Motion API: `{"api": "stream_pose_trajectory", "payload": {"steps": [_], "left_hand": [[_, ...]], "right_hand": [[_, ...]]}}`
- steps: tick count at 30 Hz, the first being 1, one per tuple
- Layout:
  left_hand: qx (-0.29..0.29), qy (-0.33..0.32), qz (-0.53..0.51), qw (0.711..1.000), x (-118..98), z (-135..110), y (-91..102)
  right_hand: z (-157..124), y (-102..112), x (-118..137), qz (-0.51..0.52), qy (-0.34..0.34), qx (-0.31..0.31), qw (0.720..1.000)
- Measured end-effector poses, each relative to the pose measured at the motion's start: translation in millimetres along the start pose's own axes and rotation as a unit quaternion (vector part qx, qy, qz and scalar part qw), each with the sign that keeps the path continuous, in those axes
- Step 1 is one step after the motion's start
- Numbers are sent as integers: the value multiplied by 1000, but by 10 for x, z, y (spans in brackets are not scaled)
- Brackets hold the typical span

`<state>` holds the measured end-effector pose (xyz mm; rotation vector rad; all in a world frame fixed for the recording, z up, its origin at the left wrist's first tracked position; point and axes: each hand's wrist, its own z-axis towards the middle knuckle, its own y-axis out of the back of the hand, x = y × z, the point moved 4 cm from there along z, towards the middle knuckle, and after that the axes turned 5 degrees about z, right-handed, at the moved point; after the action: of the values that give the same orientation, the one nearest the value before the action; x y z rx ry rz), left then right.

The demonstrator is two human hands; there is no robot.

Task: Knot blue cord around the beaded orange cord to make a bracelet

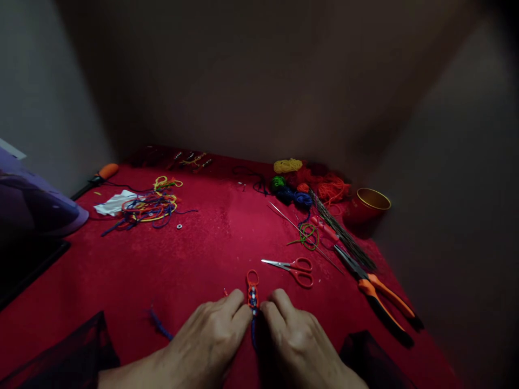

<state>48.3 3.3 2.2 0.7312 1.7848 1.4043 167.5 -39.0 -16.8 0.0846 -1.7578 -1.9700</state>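
A small knotted cord piece point(252, 292), orange with blue and a loop at its far end, lies on the red cloth point(203, 259) near the front edge. My left hand point(211, 337) and my right hand point(294, 337) meet at its near end, fingers pinched on the cords from either side. A blue cord tail point(160, 324) trails off to the left of my left hand. Red-handled scissors point(294, 268) lie just beyond my right hand.
Orange-handled pliers point(377, 294) and thin metal rods point(344, 235) lie at the right, with a gold-rimmed cup point(368, 204) and cord skeins point(300, 186) behind. A tangle of coloured cords point(150, 208) and white paper point(113, 204) sit at the back left. A wall closes the back.
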Motion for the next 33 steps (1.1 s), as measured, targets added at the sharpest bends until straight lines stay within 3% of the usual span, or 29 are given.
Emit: {"api": "stream_pose_trajectory", "payload": {"steps": [4,8,14,16,17,19,20,24,29,33], "left_hand": [[-53,-11,12,998,17,-13,-25],[-80,-8,1,997,35,-17,-41],[-130,-13,-26,991,55,-13,-75],[-139,-23,-40,989,82,-43,-146],[-144,-22,-45,988,106,-63,-194],[-198,-36,-41,979,141,-115,-257],[-216,-53,-40,974,145,-134,-285],[-132,-20,-89,987,168,-92,-364],[-141,-18,-73,987,119,-49,-231],[-109,4,-60,992,113,-15,-205]], "right_hand": [[0,75,9,27,-48,20,998],[-30,131,15,20,-58,-1,998],[-45,245,-272,93,-109,14,990],[-29,363,-307,155,-81,-42,984],[-32,433,-303,174,-65,-101,977],[-59,507,-228,204,-6,-193,960],[-71,492,-177,206,14,-206,957],[-67,257,24,138,57,-130,980],[-19,51,-16,66,-61,-15,996],[-19,55,-56,51,-91,-16,994]]}}
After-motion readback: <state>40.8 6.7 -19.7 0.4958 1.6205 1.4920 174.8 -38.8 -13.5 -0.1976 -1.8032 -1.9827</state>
